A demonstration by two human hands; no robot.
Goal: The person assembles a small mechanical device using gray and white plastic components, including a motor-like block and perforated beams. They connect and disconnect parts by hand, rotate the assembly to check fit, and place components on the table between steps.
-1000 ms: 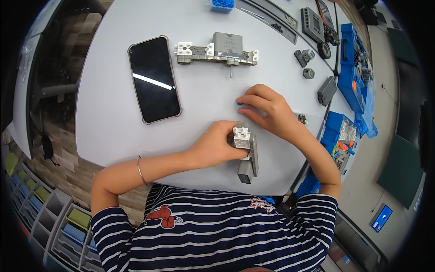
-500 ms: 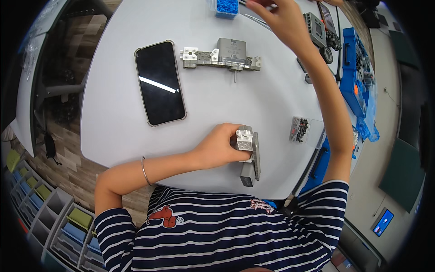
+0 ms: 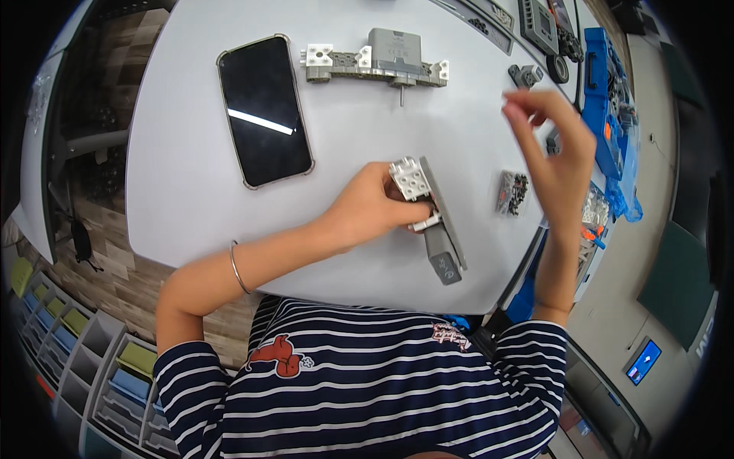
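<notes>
My left hand (image 3: 365,205) is closed around a building-block assembly with a grey motor (image 3: 440,256), a long flat grey beam (image 3: 441,206) and a white perforated block (image 3: 410,179). The held assembly tilts over the near part of the table. To the right, my right hand (image 3: 552,141) is raised with thumb and forefinger pinched together; anything between the tips is too small to make out. Farther off lies a second grey-and-white beam assembly (image 3: 344,69) with a motor block (image 3: 396,50) and an axle pointing toward me.
A black smartphone (image 3: 265,115) lies at the left of the white table (image 3: 191,222). A clear box of small dark connectors (image 3: 512,193) sits at the right, below my right hand. Beyond are a grey controller (image 3: 537,27), a wheel (image 3: 557,69) and a blue case (image 3: 602,99).
My right hand has come back from the far side, near the blue pin box, to the right of the table. My left hand has raised and tilted the held assembly slightly.
</notes>
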